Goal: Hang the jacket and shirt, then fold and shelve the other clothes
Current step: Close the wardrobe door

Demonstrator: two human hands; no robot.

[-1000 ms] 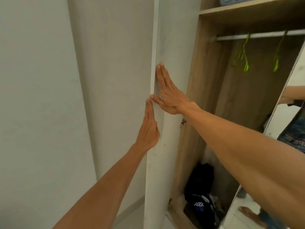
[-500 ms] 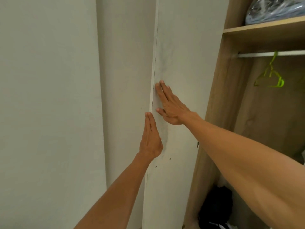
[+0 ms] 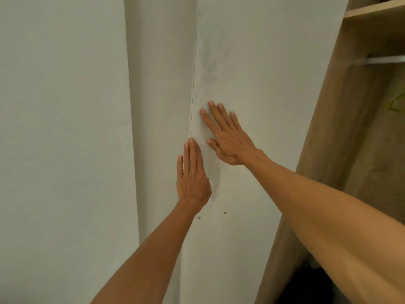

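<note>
A white wardrobe door (image 3: 263,84) fills the middle of the view, swung wide toward the wall. My right hand (image 3: 225,134) lies flat on its inner face with fingers straight and spread. My left hand (image 3: 192,174) rests with straight fingers along the door's free edge, just below and left of the right hand. Neither hand holds anything. No jacket, shirt or other clothes show in this view.
A white wall (image 3: 61,128) stands at the left, close behind the door. The wooden wardrobe side panel (image 3: 328,139) runs down the right, with a shelf (image 3: 377,8), a metal hanging rail (image 3: 385,60) and a sliver of a green hanger (image 3: 397,103).
The view has swung left and closer to the door, so the hangers, the bag and the mirror have left the frame. Both hands stay flat on the door.
</note>
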